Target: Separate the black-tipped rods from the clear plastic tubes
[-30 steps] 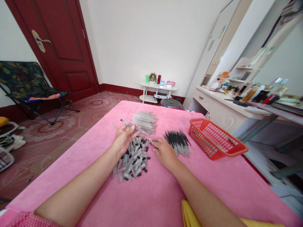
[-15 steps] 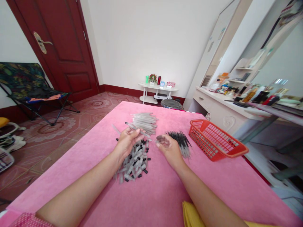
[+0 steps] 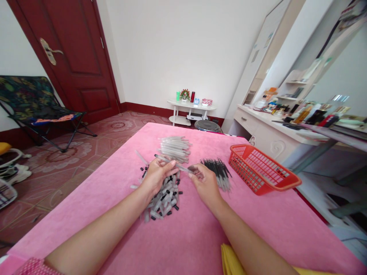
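Both hands are working above a desk [image 3: 183, 244] that is wearing a pink cover. The left hand [image 3: 159, 172] is holding a slender translucent tube [image 3: 181, 167]; its grip is closing firmly around the shaft, thumb on top, with a dark end projecting past the fingers at the upper left. The right hand [image 3: 204, 179] is facing it, its grip narrowed to a pinch at the opposite end of the tube; whether a separate small part is sitting between those fingertips cannot be told. The tube is spanning the gap between the hands, slanting slightly downward to the right. Beneath and beside the left hand, a loose pile of short translucent and black pieces [image 3: 164, 194] is spreading. Beyond the hands, a stack of long translucent tubes [image 3: 174, 148] is lying side by side. Just beyond the right hand, a bundle of black-ended rods [image 3: 218, 172] is resting. Farther right, an orange-red mesh basket [image 3: 246, 169] is standing upright. A yellow cloth [image 3: 231, 261] is lying partly under the right forearm.
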`<state>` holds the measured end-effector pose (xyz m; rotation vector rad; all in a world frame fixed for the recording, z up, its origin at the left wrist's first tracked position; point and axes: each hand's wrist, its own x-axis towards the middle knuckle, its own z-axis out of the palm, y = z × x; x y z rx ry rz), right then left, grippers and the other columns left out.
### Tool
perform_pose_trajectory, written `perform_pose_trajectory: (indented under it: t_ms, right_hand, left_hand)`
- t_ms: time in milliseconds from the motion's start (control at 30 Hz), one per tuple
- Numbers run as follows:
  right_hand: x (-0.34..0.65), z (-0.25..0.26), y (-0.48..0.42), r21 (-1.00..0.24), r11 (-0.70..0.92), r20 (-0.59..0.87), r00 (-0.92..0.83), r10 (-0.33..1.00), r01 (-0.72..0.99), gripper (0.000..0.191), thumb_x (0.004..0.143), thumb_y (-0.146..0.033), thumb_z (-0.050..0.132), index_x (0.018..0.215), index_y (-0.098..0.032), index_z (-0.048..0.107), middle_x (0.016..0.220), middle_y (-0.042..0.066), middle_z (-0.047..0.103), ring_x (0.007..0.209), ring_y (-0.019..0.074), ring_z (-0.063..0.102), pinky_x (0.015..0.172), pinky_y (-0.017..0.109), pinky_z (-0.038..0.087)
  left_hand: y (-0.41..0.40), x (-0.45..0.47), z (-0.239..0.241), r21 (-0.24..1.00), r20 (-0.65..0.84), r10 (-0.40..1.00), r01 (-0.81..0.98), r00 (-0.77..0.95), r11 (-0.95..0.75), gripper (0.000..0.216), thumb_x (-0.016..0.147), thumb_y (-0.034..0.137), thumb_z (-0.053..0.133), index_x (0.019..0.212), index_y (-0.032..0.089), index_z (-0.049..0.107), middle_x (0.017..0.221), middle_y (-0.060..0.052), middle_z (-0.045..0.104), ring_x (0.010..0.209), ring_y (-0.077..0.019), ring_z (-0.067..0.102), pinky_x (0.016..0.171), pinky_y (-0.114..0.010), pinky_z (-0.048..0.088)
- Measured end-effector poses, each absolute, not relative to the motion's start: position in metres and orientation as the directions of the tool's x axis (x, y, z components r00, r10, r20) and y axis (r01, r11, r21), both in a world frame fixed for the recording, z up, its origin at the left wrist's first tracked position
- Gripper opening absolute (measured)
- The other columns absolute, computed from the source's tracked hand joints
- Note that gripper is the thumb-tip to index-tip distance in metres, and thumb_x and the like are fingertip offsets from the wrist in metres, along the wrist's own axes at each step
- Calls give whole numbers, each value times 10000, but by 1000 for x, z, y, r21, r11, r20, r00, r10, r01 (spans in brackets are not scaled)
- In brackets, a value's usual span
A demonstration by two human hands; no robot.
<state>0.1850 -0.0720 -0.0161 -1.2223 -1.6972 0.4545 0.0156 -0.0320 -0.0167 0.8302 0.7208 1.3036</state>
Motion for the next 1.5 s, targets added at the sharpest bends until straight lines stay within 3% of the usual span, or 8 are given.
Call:
perform_pose_trajectory:
  t_ms: [233, 600, 733, 833, 1033, 1267, 1367, 1500]
  right_hand:
    - [185, -6, -81, -488, 519, 644, -113, 757, 702, 171, 868, -195, 423, 945, -171, 573, 905, 85, 609, 876, 196, 564, 776, 301, 428]
    - [190, -2, -82, -482, 517, 580, -185, 793, 707, 189, 873, -215, 427, 886, -174, 611, 828, 78, 661, 760, 183, 618, 662, 263, 437]
    - [191, 3, -85, -530, 513, 532, -207, 821, 675, 201, 871, -213, 408, 945, -179, 592, 744, 52, 649, 680, 165, 615, 620, 250, 435]
    - [191, 5, -85, -660, 455, 435, -191, 880, 598, 204, 877, -234, 387, 991, -188, 550, 649, 8, 606, 560, 136, 587, 543, 227, 426]
    - [192, 5, -81, -962, 172, 121, -235, 964, 212, 219, 851, -379, 423, 966, -197, 462, 494, -68, 518, 289, 81, 405, 308, 172, 285]
    - [195, 20, -83, -967, -240, -180, -445, 877, -83, 422, 730, -498, 589, 980, -190, 446, 472, -72, 511, 255, 32, 263, 280, 152, 257]
    - [194, 27, -83, -980, -194, -161, -412, 897, -39, 403, 768, -534, 531, 973, -194, 460, 534, -41, 556, 303, 59, 386, 331, 176, 337]
    - [193, 22, -79, -973, 123, 70, -255, 964, 197, 297, 760, -433, 578, 904, -176, 536, 650, -11, 593, 481, 98, 532, 459, 207, 410]
  left_hand:
    - [-41, 26, -12, 773, -117, 981, -605, 157, 189, 238, 572, 140, 783, 732, 107, 611, 725, -20, 673, 740, -143, 647, 797, -321, 542]
    - [-48, 27, -12, 824, -29, 986, -555, 164, 117, 318, 551, 164, 801, 676, 136, 510, 701, 5, 652, 707, -138, 648, 734, -304, 546]
    - [-51, 26, -10, 834, 6, 980, -541, 198, 104, 331, 555, 181, 800, 671, 143, 492, 728, -11, 671, 735, -153, 658, 745, -310, 535]
    - [-53, 26, -8, 857, 66, 978, -513, 200, 46, 332, 553, 178, 798, 700, 150, 502, 762, -30, 690, 721, -171, 662, 690, -305, 535]
    - [-50, 22, -5, 905, 192, 959, -416, 209, -90, 298, 570, 176, 787, 697, 151, 518, 726, -42, 697, 679, -199, 668, 592, -279, 521]
    - [-45, 15, 4, 919, 166, 935, -393, 313, -31, 334, 530, 189, 809, 705, 142, 529, 733, -67, 698, 681, -235, 678, 578, -318, 547]
    - [-43, 14, 5, 912, 134, 953, -411, 273, -10, 314, 565, 226, 794, 716, 139, 532, 716, -50, 685, 668, -208, 671, 574, -300, 554]
    - [-40, 13, 3, 914, 129, 965, -404, 228, -27, 287, 602, 231, 773, 725, 134, 533, 701, -29, 665, 655, -168, 659, 605, -283, 558]
